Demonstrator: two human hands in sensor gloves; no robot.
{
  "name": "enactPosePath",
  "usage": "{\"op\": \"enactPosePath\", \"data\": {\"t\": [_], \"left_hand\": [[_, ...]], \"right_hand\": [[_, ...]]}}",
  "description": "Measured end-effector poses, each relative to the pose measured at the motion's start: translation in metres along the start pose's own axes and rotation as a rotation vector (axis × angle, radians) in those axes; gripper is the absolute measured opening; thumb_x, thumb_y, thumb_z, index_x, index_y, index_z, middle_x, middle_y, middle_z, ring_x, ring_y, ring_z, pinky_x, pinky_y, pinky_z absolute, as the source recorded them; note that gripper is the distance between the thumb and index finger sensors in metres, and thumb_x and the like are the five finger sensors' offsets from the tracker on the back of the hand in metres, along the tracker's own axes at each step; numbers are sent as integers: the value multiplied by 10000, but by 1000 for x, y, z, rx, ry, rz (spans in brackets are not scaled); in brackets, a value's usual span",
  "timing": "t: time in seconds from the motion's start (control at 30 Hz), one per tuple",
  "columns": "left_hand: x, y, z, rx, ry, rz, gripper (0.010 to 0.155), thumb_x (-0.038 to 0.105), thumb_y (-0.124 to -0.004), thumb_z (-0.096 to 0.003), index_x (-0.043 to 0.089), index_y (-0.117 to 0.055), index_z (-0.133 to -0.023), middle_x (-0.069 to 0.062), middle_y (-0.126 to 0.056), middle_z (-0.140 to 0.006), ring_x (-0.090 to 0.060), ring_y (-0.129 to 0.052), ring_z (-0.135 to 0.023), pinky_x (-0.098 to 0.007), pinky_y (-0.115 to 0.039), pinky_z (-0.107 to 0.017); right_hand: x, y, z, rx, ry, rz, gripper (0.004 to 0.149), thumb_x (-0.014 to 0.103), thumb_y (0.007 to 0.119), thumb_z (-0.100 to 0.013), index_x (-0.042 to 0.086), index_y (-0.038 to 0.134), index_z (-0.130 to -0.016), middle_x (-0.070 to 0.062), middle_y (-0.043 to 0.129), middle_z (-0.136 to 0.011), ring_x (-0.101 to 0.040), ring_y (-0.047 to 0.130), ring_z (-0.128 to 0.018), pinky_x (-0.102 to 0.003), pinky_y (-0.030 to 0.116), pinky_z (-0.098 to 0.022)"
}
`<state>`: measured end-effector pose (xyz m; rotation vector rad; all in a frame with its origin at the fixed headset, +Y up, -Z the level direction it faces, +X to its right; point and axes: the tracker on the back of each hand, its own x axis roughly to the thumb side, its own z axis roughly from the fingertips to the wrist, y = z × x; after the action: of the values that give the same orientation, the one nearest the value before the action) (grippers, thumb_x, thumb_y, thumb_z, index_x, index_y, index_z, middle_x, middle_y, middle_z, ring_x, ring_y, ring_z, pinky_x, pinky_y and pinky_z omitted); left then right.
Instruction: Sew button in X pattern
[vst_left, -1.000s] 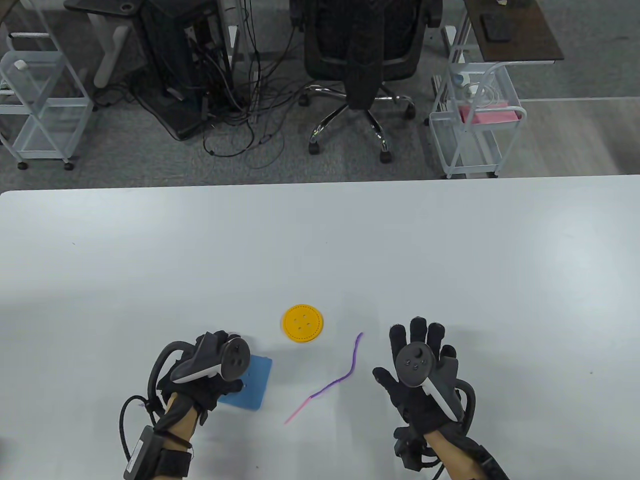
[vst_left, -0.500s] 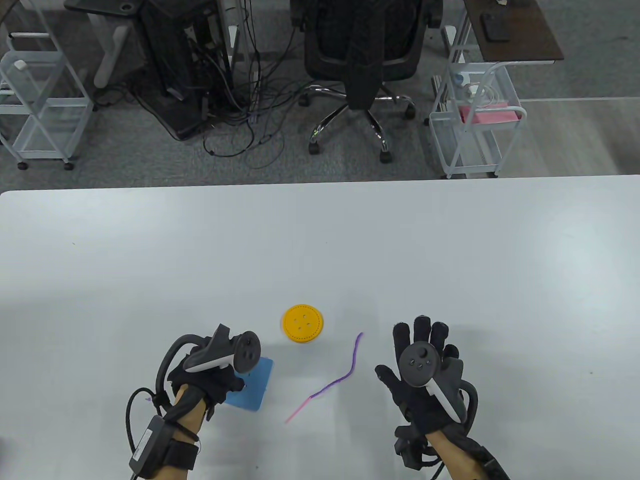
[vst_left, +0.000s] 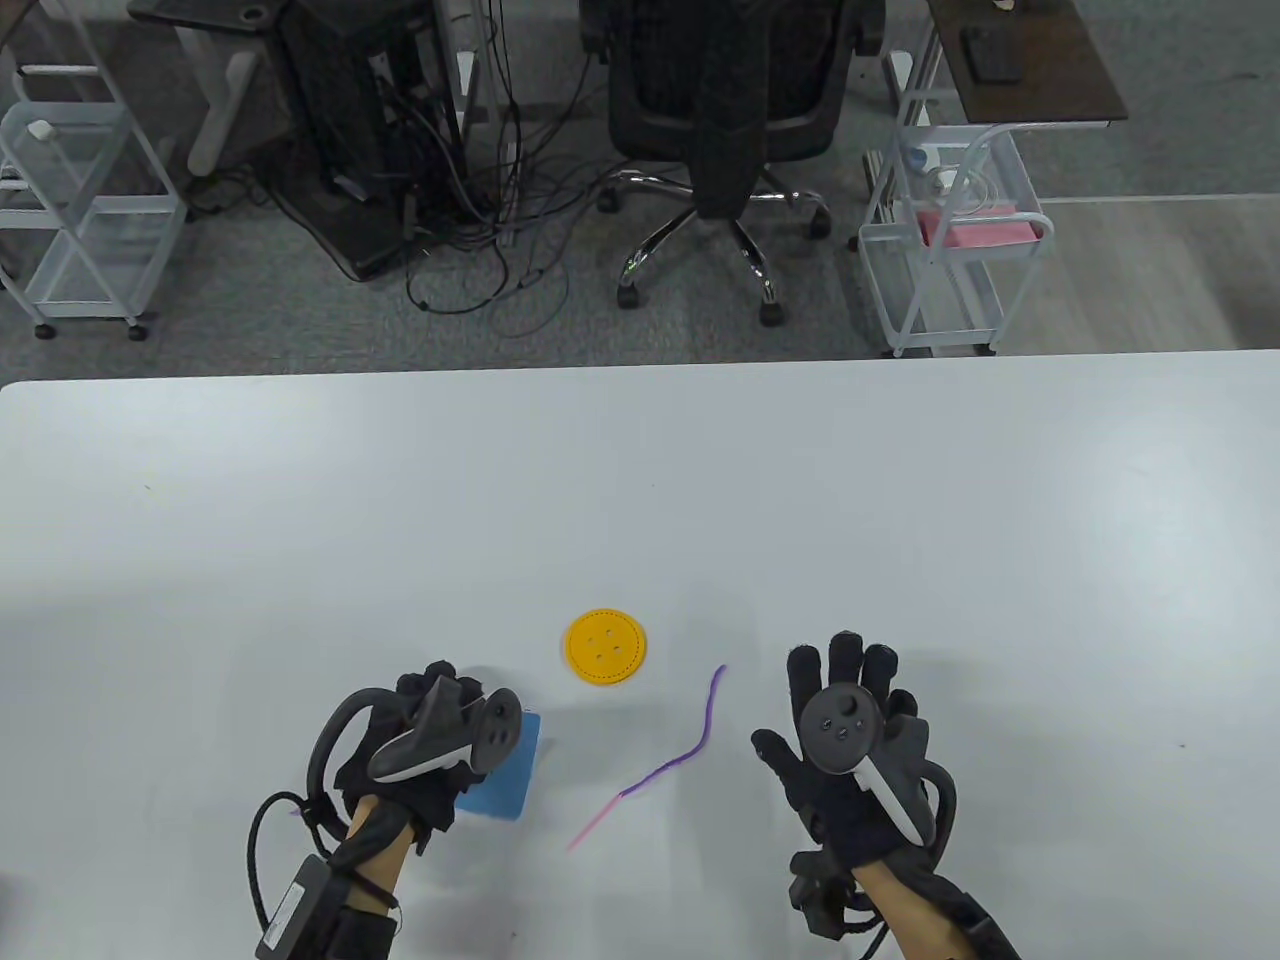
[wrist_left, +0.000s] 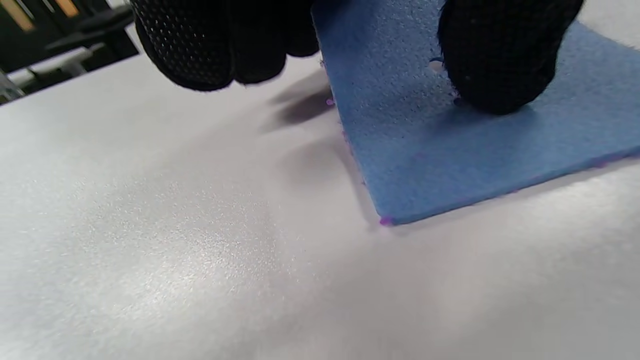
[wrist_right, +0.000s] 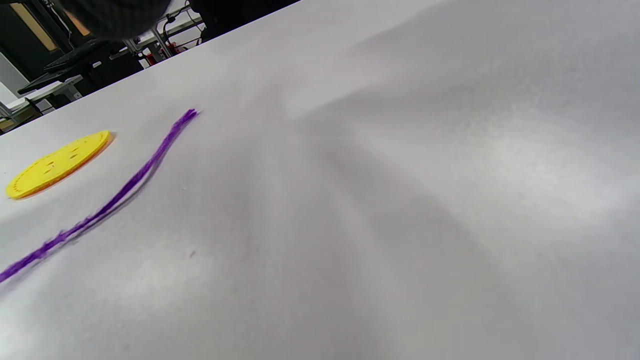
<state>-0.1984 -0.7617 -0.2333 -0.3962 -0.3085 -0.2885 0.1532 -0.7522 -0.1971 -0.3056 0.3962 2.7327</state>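
A yellow four-hole button (vst_left: 606, 648) lies flat on the white table (vst_left: 640, 480), also seen in the right wrist view (wrist_right: 57, 165). Right of it a purple lace (vst_left: 680, 755) with a pink end trails toward the front edge (wrist_right: 125, 192). A blue felt square (vst_left: 505, 775) lies front left. My left hand (vst_left: 445, 692) grips the square's left side: the thumb (wrist_left: 500, 60) presses on top of the blue felt square (wrist_left: 450, 145) and the fingers (wrist_left: 210, 45) curl at its edge. My right hand (vst_left: 835, 690) rests spread and flat, right of the lace, holding nothing.
Beyond the table's far edge stand an office chair (vst_left: 735, 110), a tangle of cables (vst_left: 470, 230) and white wire carts (vst_left: 950, 250) on both sides. The table's far half carries nothing.
My left hand has rolled and closed over the blue felt's left side, and the square now looks narrower, its held edge tilted. The right hand, button and lace have stayed put.
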Motion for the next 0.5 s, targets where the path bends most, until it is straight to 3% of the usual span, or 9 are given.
{"op": "enactPosePath", "data": {"t": [0.1, 0.23, 0.5], "left_hand": [[2, -1, 4, 60, 26, -30, 754, 536, -808, -466, 113, -551, -1034, -130, -771, -925, -301, -957, -692, -442, -881, -528], [1, -3, 13, 126, 45, 13, 615, 483, -810, -482, 169, -648, -985, -16, -896, -746, -167, -1032, -467, -341, -940, -377], [-27, 4, 41, 256, 13, 498, 398, 349, -791, -535, 215, -772, -910, -38, -972, -731, -176, -1101, -431, -307, -965, -301]], "right_hand": [[0, 0, 0, -9, -3, -1, 803, 590, 598, -480, 490, 9, -1016, 187, -302, -984, -115, -361, -912, -453, -134, -748], [-1, -1, 0, -8, -6, -11, 800, 587, 599, -481, 488, 14, -1018, 183, -294, -992, -119, -351, -919, -456, -125, -753], [-3, -3, 1, -21, -5, -31, 800, 585, 599, -481, 483, 18, -1022, 178, -289, -996, -123, -346, -922, -458, -118, -755]]}}
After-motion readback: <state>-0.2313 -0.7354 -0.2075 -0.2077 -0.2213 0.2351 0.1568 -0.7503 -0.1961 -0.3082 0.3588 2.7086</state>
